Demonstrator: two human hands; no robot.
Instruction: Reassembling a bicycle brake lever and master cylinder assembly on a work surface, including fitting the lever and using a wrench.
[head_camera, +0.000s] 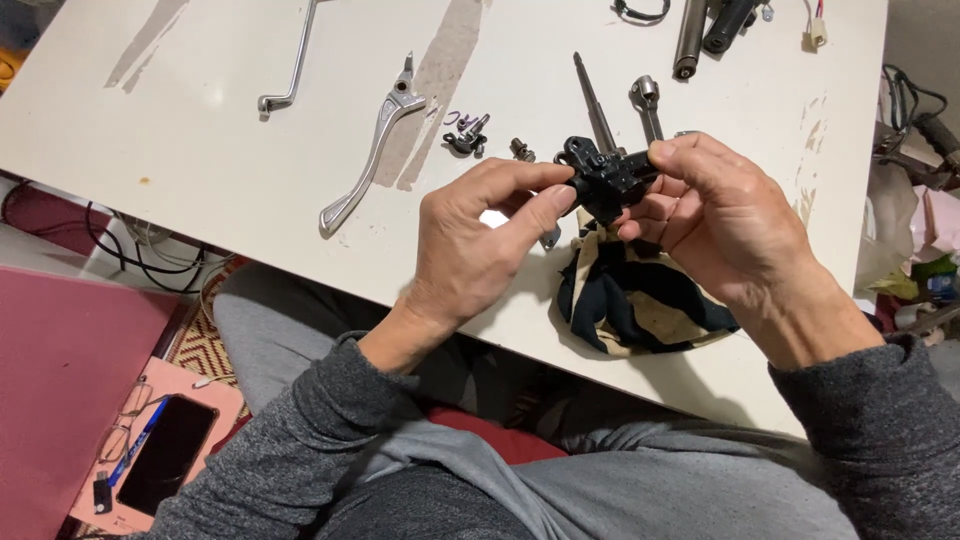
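Both hands hold a small black metal bracket (604, 175) above the white table (200, 130). My left hand (480, 240) pinches its left end between thumb and fingers. My right hand (725, 215) grips its right end, thumb on top. Under the hands lies a black-and-cream striped cloth (630, 300). Just beyond the bracket are a dark screwdriver (594, 95) and a silver wrench (647, 105).
A silver lever (370, 150) and a thin bent rod (293, 70) lie at the left of the table. Small bolts and clips (468, 133) sit near the middle. Dark tubes (705, 30) and a wire plug (816, 30) are at the far edge. Glasses, a pen and a phone (165, 455) rest low left.
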